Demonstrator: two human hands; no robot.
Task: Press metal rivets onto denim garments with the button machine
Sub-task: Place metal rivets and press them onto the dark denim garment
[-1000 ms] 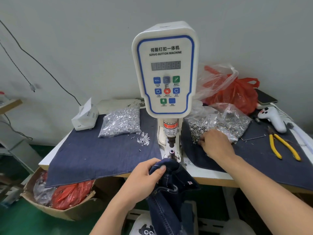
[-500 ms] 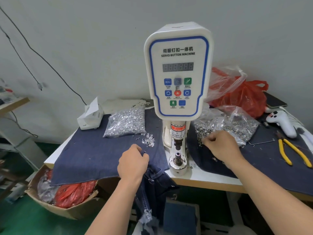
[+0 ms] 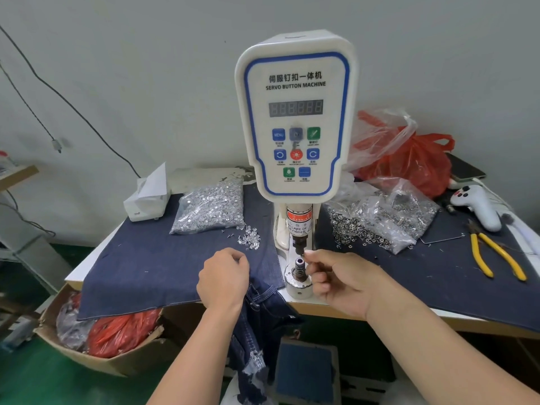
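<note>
Head view: our right hand [image 3: 336, 277] pinches a rivet [image 3: 306, 252] at the die [image 3: 299, 266]; left hand [image 3: 223, 277], curled, pins jeans [image 3: 257, 323] ready.

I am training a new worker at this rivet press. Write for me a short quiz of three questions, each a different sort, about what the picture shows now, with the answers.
1. True or false: the yellow-handled pliers lie on the dark denim cloth, to the right of the white servo button machine.
2. Which hand is at the machine's lower metal die? A) left hand B) right hand C) neither
3. Fill in: the left hand rests beside the small loose pile of clear ___.

Key
1. True.
2. B: the right hand has its fingertips pinched together next to the die; what they hold is too small to tell.
3. Rivets.
</note>
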